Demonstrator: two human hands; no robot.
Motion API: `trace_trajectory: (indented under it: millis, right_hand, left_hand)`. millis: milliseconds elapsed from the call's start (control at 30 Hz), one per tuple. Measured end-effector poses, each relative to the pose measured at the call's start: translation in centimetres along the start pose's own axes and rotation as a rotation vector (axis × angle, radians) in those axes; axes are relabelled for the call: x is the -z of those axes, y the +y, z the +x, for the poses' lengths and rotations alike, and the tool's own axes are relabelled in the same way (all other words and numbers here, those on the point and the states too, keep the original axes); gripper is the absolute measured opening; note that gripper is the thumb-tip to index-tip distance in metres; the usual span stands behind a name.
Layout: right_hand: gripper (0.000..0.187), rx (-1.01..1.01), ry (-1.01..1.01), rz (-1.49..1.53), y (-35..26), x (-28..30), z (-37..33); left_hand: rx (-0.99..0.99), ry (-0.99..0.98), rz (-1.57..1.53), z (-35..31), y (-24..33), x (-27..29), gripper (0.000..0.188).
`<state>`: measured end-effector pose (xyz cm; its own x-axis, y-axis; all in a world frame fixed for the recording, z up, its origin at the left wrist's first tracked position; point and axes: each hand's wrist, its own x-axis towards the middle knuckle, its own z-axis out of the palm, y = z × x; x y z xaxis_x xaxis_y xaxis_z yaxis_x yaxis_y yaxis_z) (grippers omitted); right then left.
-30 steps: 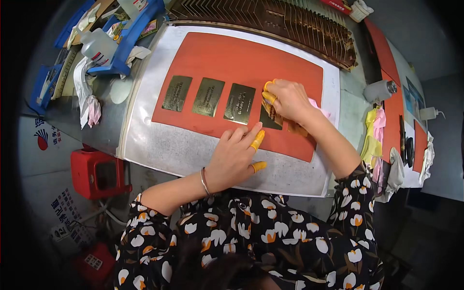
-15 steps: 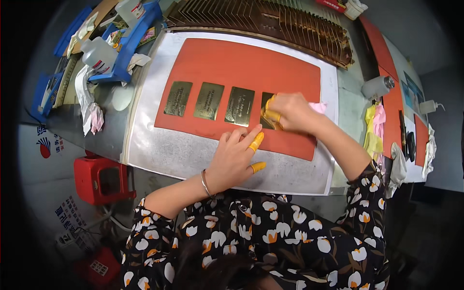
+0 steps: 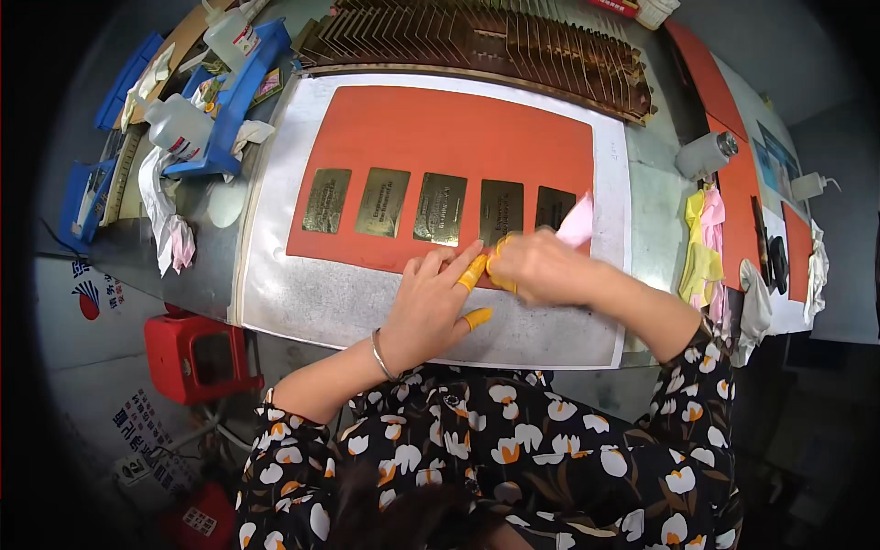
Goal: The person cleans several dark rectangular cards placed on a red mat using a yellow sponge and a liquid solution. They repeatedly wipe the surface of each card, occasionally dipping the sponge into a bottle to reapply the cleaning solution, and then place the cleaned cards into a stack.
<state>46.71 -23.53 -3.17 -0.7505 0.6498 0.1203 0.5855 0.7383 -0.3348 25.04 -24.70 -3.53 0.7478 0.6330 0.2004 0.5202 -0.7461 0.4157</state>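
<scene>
Several brass-coloured engraved plates lie in a row on an orange mat. The fourth plate from the left is in front of my right hand. That hand is closed at the plate's lower edge, and a pink cloth sticks up out of it. Behind the cloth, the fifth plate is partly hidden. My left hand lies with fingers apart on the mat's near edge, its fingertips near the bottom of the third plate and the fourth. Yellow finger cots cover some fingers of both hands.
Beyond the orange mat stands a brown rack of upright plates. Plastic bottles sit in a blue tray at the left. A grey bottle and yellow and pink cloths are at the right. A red stool stands lower left.
My right hand has slid toward me down the fourth plate, uncovering most of it and part of the fifth. More of the pink cloth shows. The whole view has shifted slightly.
</scene>
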Motion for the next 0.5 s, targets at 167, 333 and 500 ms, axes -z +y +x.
trace_trajectory:
  millis: [167, 333, 500]
  right_hand:
    - [0.007, -0.292, 0.348, 0.018, 0.2, 3.1, -3.8]
    - [0.006, -0.426, 0.402, 0.009, 3.5, 1.6, -5.2]
    - [0.006, -0.362, 0.369, -0.123, 4.4, 0.1, -3.1]
  left_hand:
    - [-0.005, 0.054, -0.079, 0.8, 0.9, 0.1, 0.06]
    - [-0.09, -0.111, -0.124, 3.8, 3.0, -1.4, 0.056]
    - [-0.109, -0.108, -0.05, 3.6, 3.0, -2.1, 0.057]
